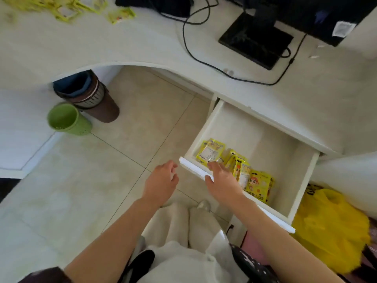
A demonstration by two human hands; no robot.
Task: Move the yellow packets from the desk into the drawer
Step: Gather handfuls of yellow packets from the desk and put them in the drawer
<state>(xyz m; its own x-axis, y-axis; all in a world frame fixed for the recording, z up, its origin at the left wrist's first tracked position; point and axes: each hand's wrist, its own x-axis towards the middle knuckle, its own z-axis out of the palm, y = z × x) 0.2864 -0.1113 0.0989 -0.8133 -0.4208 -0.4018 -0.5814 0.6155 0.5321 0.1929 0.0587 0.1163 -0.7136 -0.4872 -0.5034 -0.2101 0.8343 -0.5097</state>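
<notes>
The white drawer (240,127) stands pulled out under the desk at the right. Several yellow packets (258,185) lie in its near left corner, one (211,151) flat with its printed back up. My right hand (221,181) hovers over the drawer's front edge with relaxed fingers and holds nothing; its fingertips reach above the packets. My left hand (163,181) hangs open over the floor just left of the drawer front, empty. More yellow packets (121,15) and yellow wrappers (67,7) lie on the desk (142,43) at the far left.
A monitor base (256,40) and black cables sit on the desk at right. A brown bin (91,99) and a green bucket (67,119) stand on the tiled floor under the desk. A yellow plastic bag (330,227) lies right of the drawer.
</notes>
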